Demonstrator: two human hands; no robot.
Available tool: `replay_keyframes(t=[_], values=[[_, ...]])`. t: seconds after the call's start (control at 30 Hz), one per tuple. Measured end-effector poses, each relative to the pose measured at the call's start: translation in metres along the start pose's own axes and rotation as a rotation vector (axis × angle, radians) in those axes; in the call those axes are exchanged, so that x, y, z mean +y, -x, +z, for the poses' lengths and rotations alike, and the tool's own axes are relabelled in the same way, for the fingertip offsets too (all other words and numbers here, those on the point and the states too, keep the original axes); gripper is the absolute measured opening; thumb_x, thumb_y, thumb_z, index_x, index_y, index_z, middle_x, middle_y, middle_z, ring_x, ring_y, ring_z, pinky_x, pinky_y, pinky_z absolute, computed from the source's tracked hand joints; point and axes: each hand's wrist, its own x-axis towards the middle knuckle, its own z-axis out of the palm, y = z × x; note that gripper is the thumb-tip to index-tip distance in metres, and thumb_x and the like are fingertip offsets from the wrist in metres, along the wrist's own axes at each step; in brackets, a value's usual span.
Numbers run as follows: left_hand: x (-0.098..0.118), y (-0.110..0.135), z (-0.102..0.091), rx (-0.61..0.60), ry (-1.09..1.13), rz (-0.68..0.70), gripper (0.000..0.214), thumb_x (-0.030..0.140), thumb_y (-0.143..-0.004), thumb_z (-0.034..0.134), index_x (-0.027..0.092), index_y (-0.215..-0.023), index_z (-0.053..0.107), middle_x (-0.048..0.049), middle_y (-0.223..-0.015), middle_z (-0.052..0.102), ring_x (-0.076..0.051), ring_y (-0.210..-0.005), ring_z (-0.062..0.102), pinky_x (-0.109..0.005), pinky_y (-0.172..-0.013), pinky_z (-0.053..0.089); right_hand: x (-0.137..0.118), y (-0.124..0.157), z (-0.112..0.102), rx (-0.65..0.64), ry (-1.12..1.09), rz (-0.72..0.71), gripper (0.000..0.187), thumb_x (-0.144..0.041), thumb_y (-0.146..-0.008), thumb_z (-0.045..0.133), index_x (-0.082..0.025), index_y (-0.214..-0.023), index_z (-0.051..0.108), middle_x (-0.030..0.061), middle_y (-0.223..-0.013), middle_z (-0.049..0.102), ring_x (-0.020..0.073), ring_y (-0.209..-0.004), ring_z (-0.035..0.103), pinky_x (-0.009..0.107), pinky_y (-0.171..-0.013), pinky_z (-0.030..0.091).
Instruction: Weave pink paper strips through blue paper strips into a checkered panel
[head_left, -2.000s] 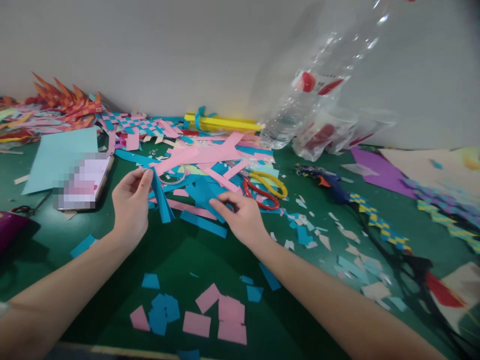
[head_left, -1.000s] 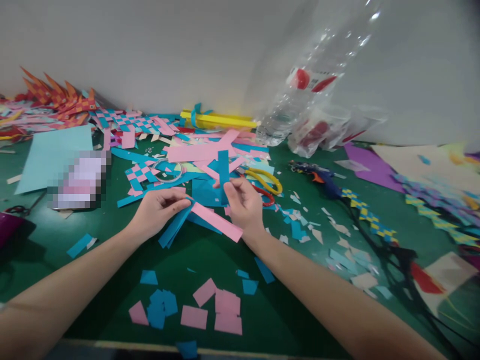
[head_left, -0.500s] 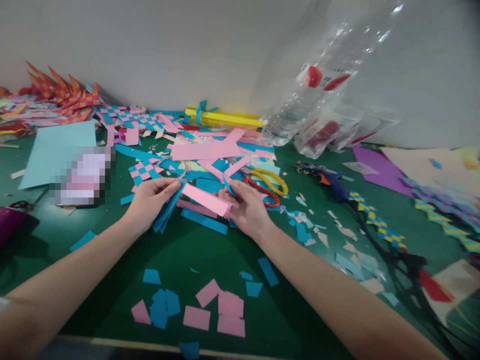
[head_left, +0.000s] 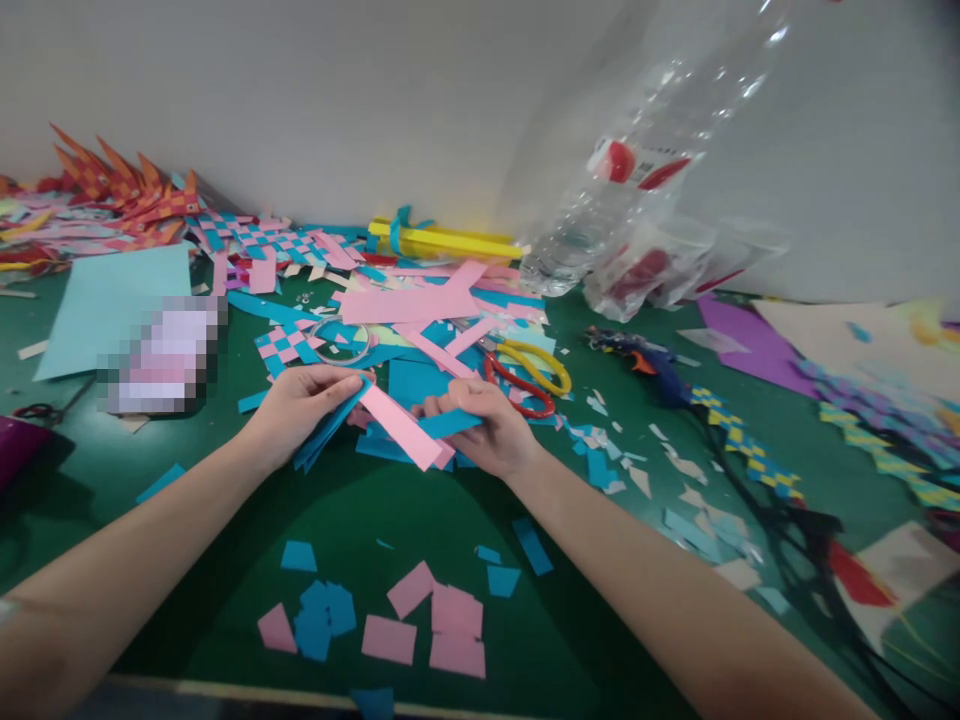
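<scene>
Between thumb and fingers, my left hand [head_left: 304, 405] pinches a bundle of blue and pink paper strips. Its blue strips [head_left: 330, 430] hang down beside the palm, and a pink strip [head_left: 401, 425] slants out toward the lower right. My right hand [head_left: 487, 425] is closed with the thumb over a blue paper strip [head_left: 450, 424], whose free end points left and lies by the pink strip. Whether the two touch I cannot tell. Under and behind the hands are more blue and pink strips [head_left: 397, 450].
Scissors [head_left: 555, 360] with red and yellow handles lie behind my right hand, a tape roll [head_left: 366, 345] behind my left. Pink and blue scraps [head_left: 390, 638] lie near the front edge. A phone [head_left: 169, 350] is at left, a plastic bottle [head_left: 570, 240] at back right, woven paper [head_left: 750, 450] at right.
The pink strip has swung downward at its right end. My right hand has turned, and the blue strip in it now points left across its fingers rather than upward.
</scene>
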Motion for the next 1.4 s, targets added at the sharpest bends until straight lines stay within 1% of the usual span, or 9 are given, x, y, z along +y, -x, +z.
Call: replay_keyframes(t=[0.2,0.4,0.53,0.63,0.77,0.93,1.07,1.23,1.4], values=[[0.002,0.003,0.001,-0.002,-0.129,0.006,0.019,0.032,-0.082,0.067,0.019,-0.090,0.078,-0.0034,-0.074,0.072,-0.011,-0.058,0.061,-0.023,-0.060,0.053,0.003,0.000,-0.002,-0.050,0.020,-0.002,0.038,-0.034,-0.069,0.078,-0.022,-0.046,0.050,-0.0090,-0.039,0.036,0.0106,-0.050,0.041,0.032,-0.082,0.045],[0.002,0.006,0.004,-0.036,-0.353,0.103,0.024,0.039,-0.080,0.068,0.021,-0.093,0.079,-0.0031,-0.075,0.074,-0.013,-0.061,0.063,-0.021,-0.056,0.051,0.004,0.004,0.000,-0.099,0.142,0.018,0.037,-0.038,-0.074,0.077,-0.020,-0.051,0.055,-0.0089,-0.041,0.038,0.0099,-0.047,0.037,0.030,-0.067,0.043],[0.004,0.010,0.012,-0.077,-0.350,0.152,0.024,0.040,-0.079,0.069,0.022,-0.090,0.079,-0.0052,-0.086,0.077,-0.017,-0.072,0.069,-0.024,-0.063,0.055,0.005,0.007,-0.001,-0.120,0.246,0.043,0.034,-0.042,-0.076,0.076,-0.020,-0.057,0.059,-0.0076,-0.046,0.046,0.0087,-0.047,0.036,0.027,-0.057,0.038],[0.004,0.011,0.015,-0.096,-0.362,0.170,0.026,0.043,-0.078,0.070,0.021,-0.091,0.079,-0.0061,-0.090,0.077,-0.020,-0.078,0.071,-0.026,-0.068,0.057,0.004,0.009,-0.003,-0.176,0.319,0.046,0.033,-0.039,-0.080,0.073,-0.020,-0.059,0.058,-0.0086,-0.043,0.044,0.0085,-0.047,0.038,0.026,-0.054,0.035],[0.004,0.013,0.016,-0.129,-0.384,0.200,0.026,0.041,-0.080,0.068,0.021,-0.092,0.078,-0.0058,-0.089,0.078,-0.020,-0.079,0.071,-0.026,-0.068,0.056,0.002,0.009,-0.001,-0.204,0.407,0.056,0.031,-0.039,-0.080,0.073,-0.019,-0.060,0.059,-0.0064,-0.051,0.051,0.0081,-0.050,0.044,0.024,-0.051,0.034],[0.004,0.015,0.017,-0.145,-0.414,0.218,0.024,0.038,-0.081,0.067,0.020,-0.091,0.079,-0.0059,-0.083,0.077,-0.017,-0.069,0.068,-0.022,-0.056,0.051,0.003,0.008,0.004,-0.149,0.514,0.035,0.031,-0.042,-0.082,0.070,-0.019,-0.063,0.063,-0.0027,-0.061,0.058,0.0099,-0.060,0.051,0.024,-0.056,0.039],[0.004,0.015,0.017,-0.140,-0.418,0.222,0.022,0.036,-0.080,0.068,0.020,-0.091,0.078,-0.0052,-0.081,0.076,-0.016,-0.067,0.066,-0.021,-0.056,0.050,0.004,0.009,0.005,-0.115,0.572,0.038,0.034,-0.043,-0.084,0.068,-0.019,-0.061,0.061,-0.0028,-0.062,0.055,0.0102,-0.060,0.048,0.025,-0.056,0.037],[0.004,0.014,0.016,-0.107,-0.387,0.210,0.021,0.037,-0.078,0.069,0.021,-0.088,0.078,-0.0044,-0.083,0.077,-0.017,-0.070,0.068,-0.023,-0.061,0.053,0.001,0.009,0.008,-0.161,0.605,-0.032,0.040,-0.040,-0.085,0.067,-0.020,-0.054,0.050,-0.0033,-0.060,0.049,0.0113,-0.061,0.045,0.028,-0.062,0.038],[0.005,0.015,0.017,-0.207,-0.395,0.220,0.020,0.034,-0.080,0.067,0.020,-0.089,0.078,-0.0038,-0.076,0.075,-0.015,-0.063,0.065,-0.021,-0.055,0.050,-0.002,0.010,0.013,-0.163,0.715,-0.032,0.042,-0.045,-0.085,0.065,-0.020,-0.057,0.047,-0.0028,-0.065,0.050,0.0107,-0.061,0.044,0.026,-0.060,0.036]])
